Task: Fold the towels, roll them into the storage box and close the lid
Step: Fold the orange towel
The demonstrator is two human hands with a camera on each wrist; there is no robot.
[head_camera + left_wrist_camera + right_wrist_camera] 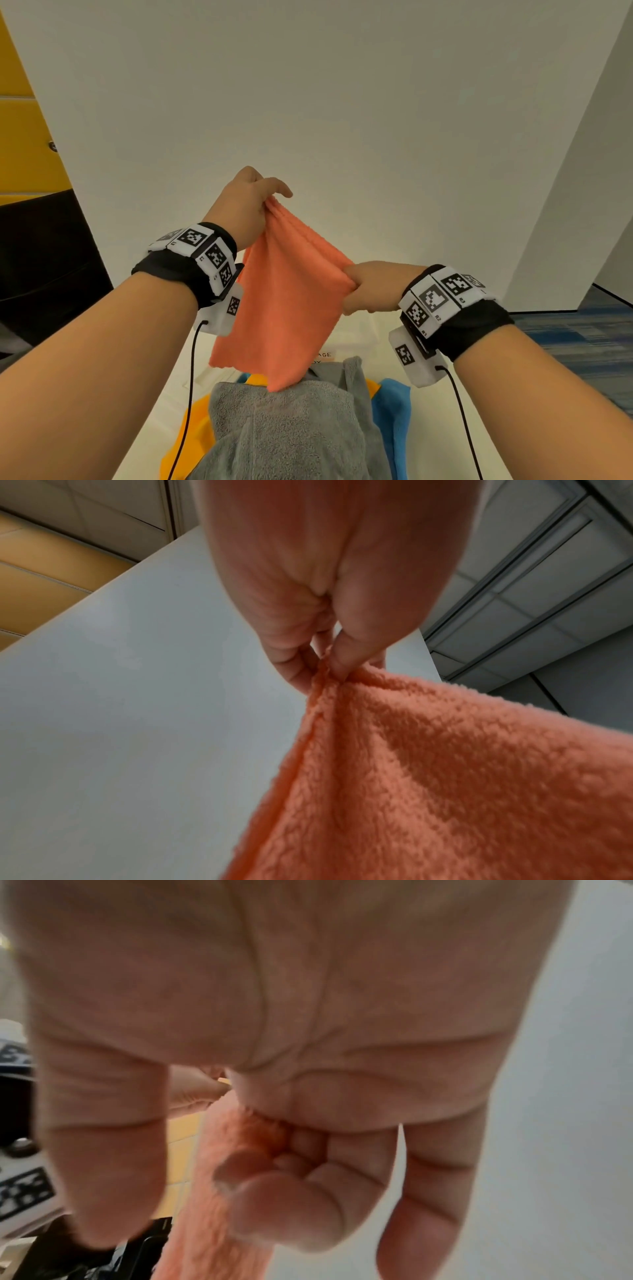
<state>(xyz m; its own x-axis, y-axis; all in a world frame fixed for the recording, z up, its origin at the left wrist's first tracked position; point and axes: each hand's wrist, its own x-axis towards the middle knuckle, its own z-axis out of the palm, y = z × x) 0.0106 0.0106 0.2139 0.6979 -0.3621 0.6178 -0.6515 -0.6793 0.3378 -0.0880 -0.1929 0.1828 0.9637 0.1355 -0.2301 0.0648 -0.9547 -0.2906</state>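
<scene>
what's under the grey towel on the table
A yellow towel shows at the left of the grey towel and a blue towel at its right; how far each runs beneath is covered.

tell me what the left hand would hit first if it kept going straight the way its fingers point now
Probably only the white wall. The left hand, pinching a corner of the orange towel, points up and away from the person, and nothing else shows in that line. How far off the wall stands is unclear.
</scene>
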